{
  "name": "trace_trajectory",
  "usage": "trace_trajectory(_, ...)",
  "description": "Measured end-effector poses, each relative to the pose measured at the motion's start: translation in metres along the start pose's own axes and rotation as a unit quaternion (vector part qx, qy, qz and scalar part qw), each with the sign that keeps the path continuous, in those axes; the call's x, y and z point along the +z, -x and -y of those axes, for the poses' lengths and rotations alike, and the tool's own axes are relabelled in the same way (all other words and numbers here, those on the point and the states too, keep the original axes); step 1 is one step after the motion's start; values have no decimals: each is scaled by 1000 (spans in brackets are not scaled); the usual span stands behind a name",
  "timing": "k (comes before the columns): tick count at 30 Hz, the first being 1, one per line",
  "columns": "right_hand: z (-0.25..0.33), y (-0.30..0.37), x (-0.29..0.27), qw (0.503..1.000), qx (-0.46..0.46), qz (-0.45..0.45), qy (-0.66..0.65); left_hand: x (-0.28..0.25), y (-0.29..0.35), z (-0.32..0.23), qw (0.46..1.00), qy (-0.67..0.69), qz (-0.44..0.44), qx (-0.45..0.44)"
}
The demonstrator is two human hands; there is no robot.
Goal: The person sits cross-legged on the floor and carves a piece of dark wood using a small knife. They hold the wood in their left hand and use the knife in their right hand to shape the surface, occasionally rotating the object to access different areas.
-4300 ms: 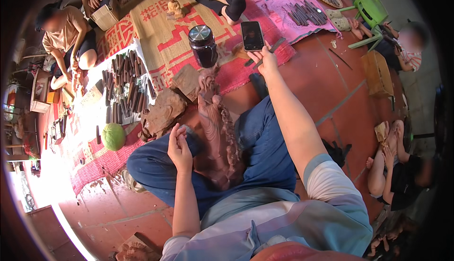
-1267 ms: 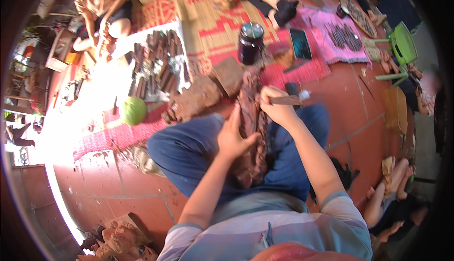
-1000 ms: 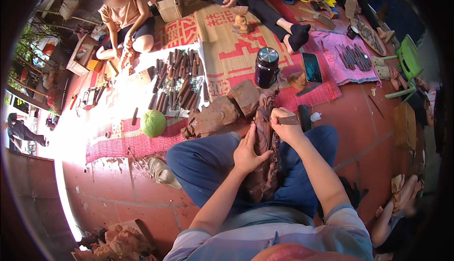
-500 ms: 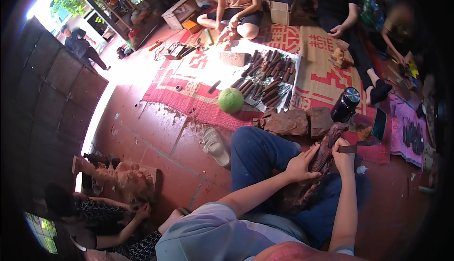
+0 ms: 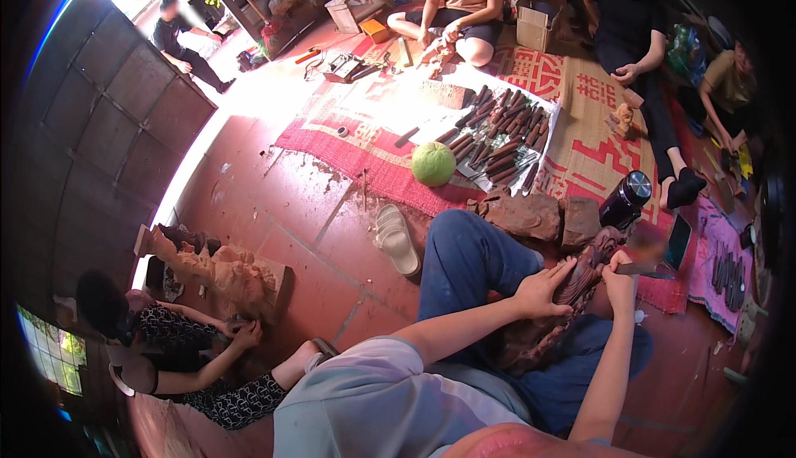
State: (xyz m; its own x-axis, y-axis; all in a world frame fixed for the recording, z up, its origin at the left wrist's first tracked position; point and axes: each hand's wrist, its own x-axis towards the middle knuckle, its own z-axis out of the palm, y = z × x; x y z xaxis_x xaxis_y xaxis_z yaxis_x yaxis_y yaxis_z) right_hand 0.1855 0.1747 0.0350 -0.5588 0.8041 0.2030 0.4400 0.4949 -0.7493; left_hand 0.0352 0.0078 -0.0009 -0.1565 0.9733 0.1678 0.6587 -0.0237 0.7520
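Note:
A long, dark reddish wood carving [image 5: 575, 285] with grooved, wavy relief lies slanted across my lap. My left hand [image 5: 541, 292] grips its near side, fingers stretched along the wood and thumb apart. Beside the carving's far right part, my right hand [image 5: 620, 282] is closed round a flat, dark, strip-like tool [image 5: 640, 268]; its exact kind is unclear. The tool's other end is hidden in the fist. Beyond the carving lie rough brown wood blocks [image 5: 522, 213], with a dark flask [image 5: 623, 199] next to them.
Many dark-handled tools [image 5: 507, 130] cover a white sheet on the red patterned mat [image 5: 332, 145]. A green round fruit [image 5: 434, 164] and a beige sandal [image 5: 396, 240] lie nearer. A co-worker [image 5: 195, 358] sits left by a pale carving [image 5: 236, 276]; others sit beyond the mat.
The whole view has shifted, with the mat and people now farther right. The tool in my right hand points out more to the right. My left hand stays on the carving.

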Motion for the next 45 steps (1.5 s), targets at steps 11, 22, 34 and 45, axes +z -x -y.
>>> trace_trajectory(11,24,7,8,999,-20,-29,21,-3,0,-1,1000,-2,-19,5)
trace_trajectory(22,11,1,5,999,-11,-5,38,-3,1,-2,1000,-1,-18,-6)
trace_trajectory(34,9,-2,-3,996,76,26,-36,-5,0,-2,1000,-4,-13,-8)
trace_trajectory(45,22,3,-2,999,39,7,-19,-5,0,-1,1000,-4,-6,-19)
